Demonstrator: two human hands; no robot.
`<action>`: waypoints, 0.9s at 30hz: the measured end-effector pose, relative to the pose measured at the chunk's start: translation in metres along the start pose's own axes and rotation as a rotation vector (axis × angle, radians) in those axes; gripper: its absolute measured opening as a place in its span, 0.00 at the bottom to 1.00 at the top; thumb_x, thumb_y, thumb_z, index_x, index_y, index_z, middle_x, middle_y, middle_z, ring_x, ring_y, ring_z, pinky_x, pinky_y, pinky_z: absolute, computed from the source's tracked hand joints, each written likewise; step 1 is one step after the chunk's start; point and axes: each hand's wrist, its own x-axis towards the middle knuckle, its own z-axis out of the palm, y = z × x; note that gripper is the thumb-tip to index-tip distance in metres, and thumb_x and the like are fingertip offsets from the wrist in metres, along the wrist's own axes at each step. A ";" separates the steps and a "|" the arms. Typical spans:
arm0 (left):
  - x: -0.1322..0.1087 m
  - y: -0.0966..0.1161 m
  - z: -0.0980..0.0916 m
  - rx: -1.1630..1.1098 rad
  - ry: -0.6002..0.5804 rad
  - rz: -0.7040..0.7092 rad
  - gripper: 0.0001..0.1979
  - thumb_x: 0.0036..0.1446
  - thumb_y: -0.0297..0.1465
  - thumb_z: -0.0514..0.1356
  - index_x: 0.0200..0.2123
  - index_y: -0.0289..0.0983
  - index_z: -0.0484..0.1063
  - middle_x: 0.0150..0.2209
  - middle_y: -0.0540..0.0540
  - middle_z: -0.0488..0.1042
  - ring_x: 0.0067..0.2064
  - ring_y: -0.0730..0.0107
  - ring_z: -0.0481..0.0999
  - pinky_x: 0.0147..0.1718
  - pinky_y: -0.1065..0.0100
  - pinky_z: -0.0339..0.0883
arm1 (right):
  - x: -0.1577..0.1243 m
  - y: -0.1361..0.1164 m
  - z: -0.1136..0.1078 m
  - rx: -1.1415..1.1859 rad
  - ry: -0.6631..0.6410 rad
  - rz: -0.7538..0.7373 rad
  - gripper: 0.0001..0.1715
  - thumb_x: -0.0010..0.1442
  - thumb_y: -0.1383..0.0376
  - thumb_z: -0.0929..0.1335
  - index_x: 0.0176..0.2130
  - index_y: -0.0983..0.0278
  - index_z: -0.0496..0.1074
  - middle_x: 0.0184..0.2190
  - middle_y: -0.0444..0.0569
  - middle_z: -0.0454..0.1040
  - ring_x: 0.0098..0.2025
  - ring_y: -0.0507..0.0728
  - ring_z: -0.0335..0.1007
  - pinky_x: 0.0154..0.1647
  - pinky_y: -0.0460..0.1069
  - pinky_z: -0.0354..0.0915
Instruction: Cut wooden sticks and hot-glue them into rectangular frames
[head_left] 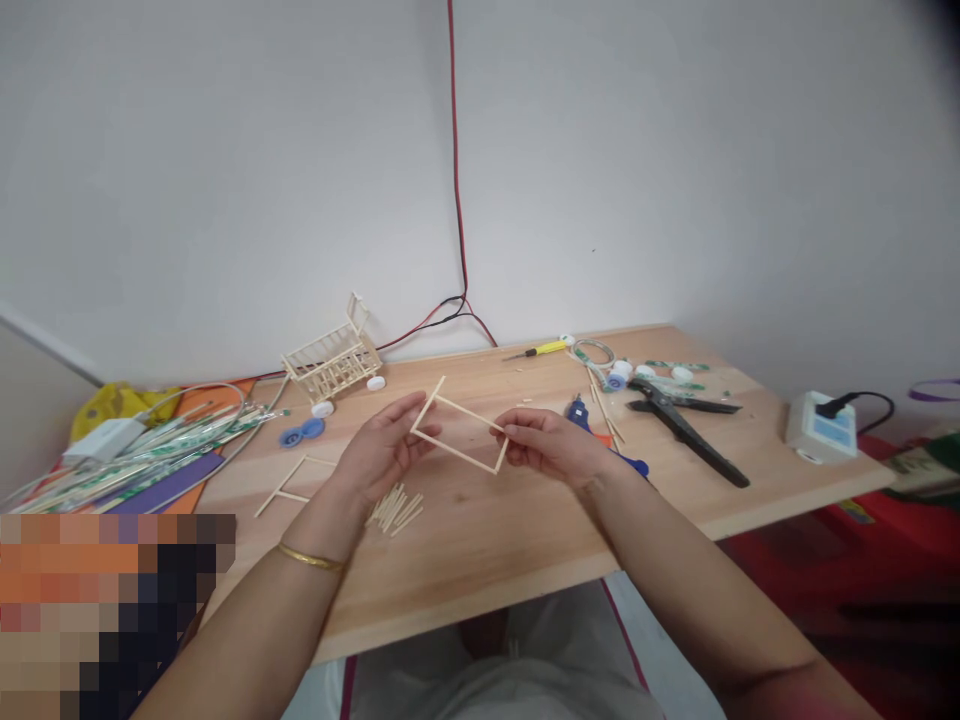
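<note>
Between my two hands, a rectangular frame of thin wooden sticks point(459, 455) is held tilted above the table. My left hand point(386, 445) pinches its left side, where one stick sticks out past the corner. At the right side, the fingers of my right hand point(551, 443) are closed on the frame. Below my left hand lies a small pile of short sticks point(395, 510). Another stick frame point(294, 494) rests on the table, partly hidden by my left forearm. Behind my right wrist, a blue glue gun point(577, 412) is partly covered.
A small stick-built cart point(334, 365) with white cap wheels stands at the back left, near blue caps point(302, 432). Packaged sticks point(172, 450) lie at the left. Black cutters point(686, 425), a yellow-handled screwdriver point(546, 349) and a power socket box point(821, 428) are to the right.
</note>
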 end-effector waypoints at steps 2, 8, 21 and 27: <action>-0.003 -0.003 0.004 0.072 -0.090 0.005 0.19 0.45 0.24 0.64 0.43 0.39 0.70 0.48 0.45 0.70 0.33 0.76 0.75 0.35 0.72 0.69 | 0.000 0.001 0.002 0.010 -0.025 0.020 0.14 0.49 0.59 0.72 0.34 0.66 0.74 0.28 0.44 0.68 0.26 0.46 0.60 0.27 0.44 0.57; -0.010 -0.011 0.016 0.368 -0.130 0.062 0.09 0.46 0.33 0.64 0.30 0.33 0.75 0.28 0.47 0.73 0.28 0.74 0.70 0.28 0.73 0.63 | -0.001 0.003 0.007 0.018 -0.059 0.036 0.12 0.49 0.61 0.73 0.33 0.66 0.74 0.28 0.44 0.68 0.27 0.46 0.61 0.28 0.44 0.58; 0.002 0.047 -0.043 1.295 0.541 0.440 0.14 0.52 0.37 0.54 0.22 0.36 0.71 0.17 0.50 0.69 0.22 0.73 0.66 0.25 0.72 0.54 | 0.002 -0.001 -0.007 -0.390 0.201 -0.075 0.18 0.51 0.54 0.69 0.35 0.65 0.73 0.22 0.42 0.64 0.23 0.47 0.57 0.23 0.44 0.53; 0.006 0.049 -0.063 1.376 0.521 0.428 0.09 0.47 0.29 0.55 0.30 0.37 0.75 0.23 0.50 0.74 0.26 0.69 0.69 0.26 0.71 0.55 | 0.004 0.000 -0.016 -0.664 0.422 -0.226 0.18 0.55 0.53 0.65 0.38 0.64 0.73 0.21 0.43 0.65 0.24 0.50 0.59 0.25 0.46 0.55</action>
